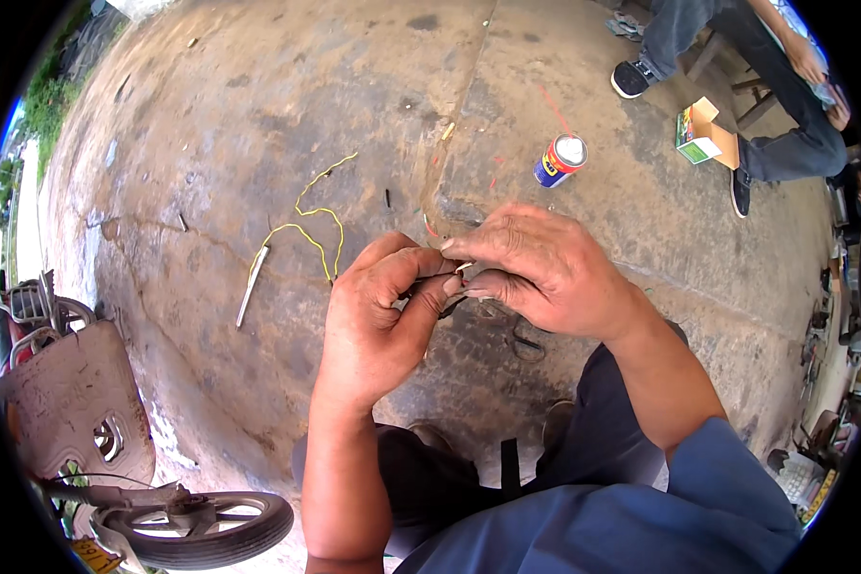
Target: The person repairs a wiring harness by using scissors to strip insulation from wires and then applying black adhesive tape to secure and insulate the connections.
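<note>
My left hand and my right hand meet in front of my body, both closed in a pinch. Between their fingertips is the end of a thin wire, with pale and reddish bits showing; most of it is hidden by fingers. A dark strip hangs just under the pinch. To the left, a yellow wire curls over the floor and runs up to my left hand, where it goes out of sight. Its other stretch passes by a slim silver rod-shaped tool lying on the concrete.
A blue and red spray can with a thin red straw stands ahead right. Beyond it, an opened small carton lies near a seated person's shoe. At left, a motorcycle wheel is close. Dark scissor-like handles rest below my right hand.
</note>
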Tool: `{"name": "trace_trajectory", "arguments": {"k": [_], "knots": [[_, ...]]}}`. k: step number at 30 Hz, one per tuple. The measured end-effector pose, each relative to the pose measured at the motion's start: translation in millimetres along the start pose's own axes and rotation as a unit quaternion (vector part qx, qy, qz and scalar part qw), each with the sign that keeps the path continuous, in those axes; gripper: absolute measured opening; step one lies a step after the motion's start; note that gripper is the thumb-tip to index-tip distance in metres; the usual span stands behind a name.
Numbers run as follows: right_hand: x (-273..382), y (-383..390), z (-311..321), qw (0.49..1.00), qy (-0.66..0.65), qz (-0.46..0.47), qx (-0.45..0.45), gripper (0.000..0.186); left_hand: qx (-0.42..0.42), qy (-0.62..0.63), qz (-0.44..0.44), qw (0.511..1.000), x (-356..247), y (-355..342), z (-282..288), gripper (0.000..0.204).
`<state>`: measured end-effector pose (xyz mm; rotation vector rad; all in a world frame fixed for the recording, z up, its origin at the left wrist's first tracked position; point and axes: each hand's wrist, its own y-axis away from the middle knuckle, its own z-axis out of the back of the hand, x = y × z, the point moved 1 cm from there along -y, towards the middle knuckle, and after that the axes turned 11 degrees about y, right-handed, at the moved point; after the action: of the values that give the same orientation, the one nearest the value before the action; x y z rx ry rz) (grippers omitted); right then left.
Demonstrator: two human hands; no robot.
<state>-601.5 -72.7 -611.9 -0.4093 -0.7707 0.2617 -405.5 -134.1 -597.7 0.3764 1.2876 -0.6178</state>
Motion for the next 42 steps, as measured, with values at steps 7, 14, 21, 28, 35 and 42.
{"name": "trace_trajectory", "arguments": {"k": [7, 14, 21, 28, 35, 42], "knots": [[-4, 6, -5, 0.984, 0.124, 0.131, -0.012, 0.024, 0.031, 0.017, 0.064, 0.997, 9, 3, -3, 0.012], [4, 2, 0, 0.972, 0.160, 0.163, 0.062, 0.016, 0.027, -0.053, 0.004, 0.998, 7, 3, -9, 0.011], [2, 8, -10, 0.901, -0.248, -0.344, 0.090, 0.031, -0.024, -0.050, -0.044, 0.997, 5, 4, -13, 0.009], [6, 8, -5, 0.949, -0.172, -0.230, 0.131, 0.015, -0.101, 0.014, -0.064, 0.993, 6, 2, -10, 0.009], [9, 6, -2, 0.943, -0.231, -0.223, 0.084, 0.017, -0.127, -0.199, -0.201, 0.951, 3, 1, -12, 0.020], [11, 8, -3, 0.917, -0.247, -0.298, 0.097, 0.018, -0.201, -0.013, 0.000, 0.979, 15, 5, -16, 0.018]]}}
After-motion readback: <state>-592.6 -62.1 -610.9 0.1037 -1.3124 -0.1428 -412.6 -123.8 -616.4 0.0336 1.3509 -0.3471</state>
